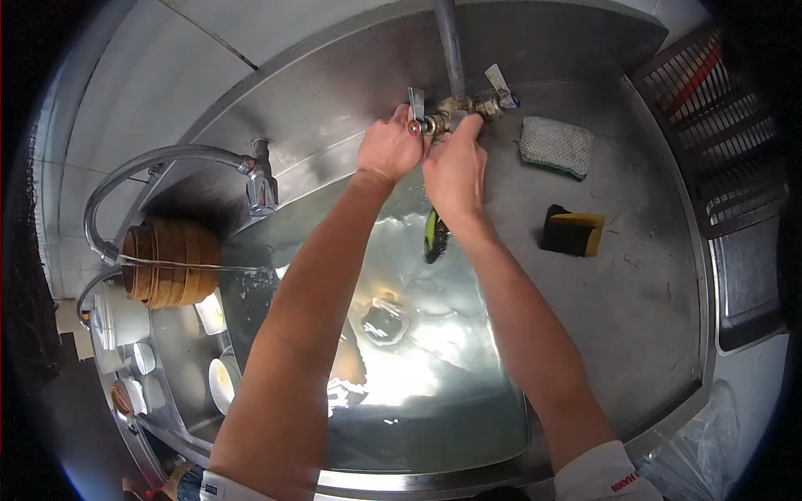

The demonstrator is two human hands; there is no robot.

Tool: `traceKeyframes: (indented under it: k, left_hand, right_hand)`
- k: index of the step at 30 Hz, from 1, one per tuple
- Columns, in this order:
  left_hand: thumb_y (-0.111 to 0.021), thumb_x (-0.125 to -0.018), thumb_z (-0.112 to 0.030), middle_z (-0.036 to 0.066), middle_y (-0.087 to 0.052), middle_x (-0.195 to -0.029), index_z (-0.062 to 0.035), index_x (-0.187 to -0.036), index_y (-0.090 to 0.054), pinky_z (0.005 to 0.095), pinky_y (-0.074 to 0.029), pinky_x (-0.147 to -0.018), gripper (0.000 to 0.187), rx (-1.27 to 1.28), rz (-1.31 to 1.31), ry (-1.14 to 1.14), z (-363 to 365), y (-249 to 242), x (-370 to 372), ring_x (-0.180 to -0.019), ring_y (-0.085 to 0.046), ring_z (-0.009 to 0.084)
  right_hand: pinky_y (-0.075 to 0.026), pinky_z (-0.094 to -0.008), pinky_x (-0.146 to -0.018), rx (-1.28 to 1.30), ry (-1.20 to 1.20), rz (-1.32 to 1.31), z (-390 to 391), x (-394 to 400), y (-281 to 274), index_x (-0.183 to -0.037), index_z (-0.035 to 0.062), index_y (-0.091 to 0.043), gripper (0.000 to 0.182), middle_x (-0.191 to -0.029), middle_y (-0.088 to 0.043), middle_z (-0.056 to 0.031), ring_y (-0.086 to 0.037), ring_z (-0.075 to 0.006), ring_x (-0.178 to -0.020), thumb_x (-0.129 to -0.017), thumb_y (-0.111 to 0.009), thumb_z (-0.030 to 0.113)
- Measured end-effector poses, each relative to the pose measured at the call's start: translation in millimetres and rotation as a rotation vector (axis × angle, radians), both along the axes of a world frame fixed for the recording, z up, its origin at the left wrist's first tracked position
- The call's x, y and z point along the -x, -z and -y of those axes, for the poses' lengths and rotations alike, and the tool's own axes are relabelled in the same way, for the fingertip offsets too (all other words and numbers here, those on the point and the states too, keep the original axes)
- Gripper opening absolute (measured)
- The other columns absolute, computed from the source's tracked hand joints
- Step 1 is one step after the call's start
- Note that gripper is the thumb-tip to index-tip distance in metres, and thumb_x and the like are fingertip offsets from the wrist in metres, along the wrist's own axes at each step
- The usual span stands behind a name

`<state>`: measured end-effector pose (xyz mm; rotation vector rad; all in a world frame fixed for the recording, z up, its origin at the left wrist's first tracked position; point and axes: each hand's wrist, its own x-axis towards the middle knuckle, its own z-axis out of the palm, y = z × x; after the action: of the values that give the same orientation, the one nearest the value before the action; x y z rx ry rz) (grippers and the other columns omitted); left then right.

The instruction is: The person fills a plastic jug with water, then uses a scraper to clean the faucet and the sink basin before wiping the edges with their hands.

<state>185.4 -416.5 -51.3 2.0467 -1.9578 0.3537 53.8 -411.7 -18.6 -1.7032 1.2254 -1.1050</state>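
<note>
At the back of the steel sink, my left hand (pixel 393 149) has its fingers closed around the left valve of a wall-fed tap (pixel 455 108). Close beside it, my right hand (pixel 455 171) is closed at the middle of the same tap, with the thumb on top; its fingertips are partly hidden. A green and black brush (pixel 433 237) shows below my right wrist, over the water; whether it touches my hand is hidden. Cloudy water fills the basin (pixel 434 434) under my forearms.
On the steel drainboard (pixel 626 334) lie a whitish scrubbing sponge (pixel 555 147) and a yellow-black sponge (pixel 576 231). Bamboo steamers (pixel 175 263) stand left, near a curved spout (pixel 180 152) with water running. White bowls (pixel 224 384) sit below. A dark rack (pixel 710 117) edges the right.
</note>
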Motion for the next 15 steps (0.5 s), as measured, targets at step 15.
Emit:
traceKeyframes:
  k: [15]
  left_hand:
    - [-0.061, -0.079, -0.028, 0.015, -0.058, -0.087, -0.0036, -0.085, -0.062, 0.0447, -0.054, -0.060, 0.025, 0.090, 0.040, 0.067, 0.0, 2.9, -1.8, -0.067, -0.064, 0.0359]
  right_hand:
    - [-0.045, -0.0553, -0.076, -0.029, -0.251, -0.201, 23.0, 30.4, -23.5, -0.104, -0.0036, -0.040, 0.024, -0.083, -0.061, -0.0303, -0.060, -0.0487, -0.086, -0.085, -0.052, 0.005]
